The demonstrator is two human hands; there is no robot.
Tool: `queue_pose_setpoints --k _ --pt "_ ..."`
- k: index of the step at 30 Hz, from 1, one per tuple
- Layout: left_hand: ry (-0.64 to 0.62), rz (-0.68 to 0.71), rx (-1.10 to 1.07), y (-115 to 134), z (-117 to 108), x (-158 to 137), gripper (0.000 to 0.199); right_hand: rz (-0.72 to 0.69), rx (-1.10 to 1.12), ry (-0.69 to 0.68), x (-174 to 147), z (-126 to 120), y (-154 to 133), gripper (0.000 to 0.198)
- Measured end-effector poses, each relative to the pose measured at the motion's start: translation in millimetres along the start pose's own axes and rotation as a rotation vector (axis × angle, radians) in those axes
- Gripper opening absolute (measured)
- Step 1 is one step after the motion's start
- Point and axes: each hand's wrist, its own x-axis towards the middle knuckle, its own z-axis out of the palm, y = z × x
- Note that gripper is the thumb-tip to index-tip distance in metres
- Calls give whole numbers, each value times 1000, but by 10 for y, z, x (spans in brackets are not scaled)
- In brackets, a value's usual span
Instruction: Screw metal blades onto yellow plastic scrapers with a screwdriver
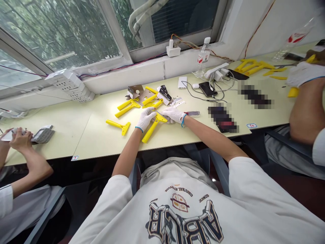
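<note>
My left hand [146,119], in a white knit glove, is closed at the head of a yellow scraper [150,131]. The handle of this scraper points down toward the table's front edge. My right hand [174,115], also gloved, has its bent fingers against the other side of the scraper head; its fingertips are partly hidden. Just right of it lies a screwdriver [193,113] with a clear handle. A single yellow scraper [119,126] lies to the left. Behind my hands are more yellow scrapers [128,106], an opened small box [164,95] and loose metal blades [178,102].
A brown cardboard box [134,91] stands behind the scrapers. To the right are a white power bank [182,82], a black phone [207,89] with cables, and a water bottle [203,57]. White boxes [72,86] are stacked by the window. Co-workers sit on both sides.
</note>
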Motion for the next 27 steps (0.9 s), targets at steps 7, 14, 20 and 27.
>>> queue_pose_setpoints --k 7,14,20,27 --pt "-29 -25 -97 -43 -18 5 45 -16 -60 -68 42 -53 20 35" --pt "-57 -24 -135 -114 -26 16 46 -18 -126 -86 84 -85 -2 29" --pt "-65 -23 -138 -134 -29 20 46 -12 -130 -80 63 -79 -15 26" --pt "-131 -56 -243 -20 9 -57 56 -28 -89 -104 56 -97 -17 26"
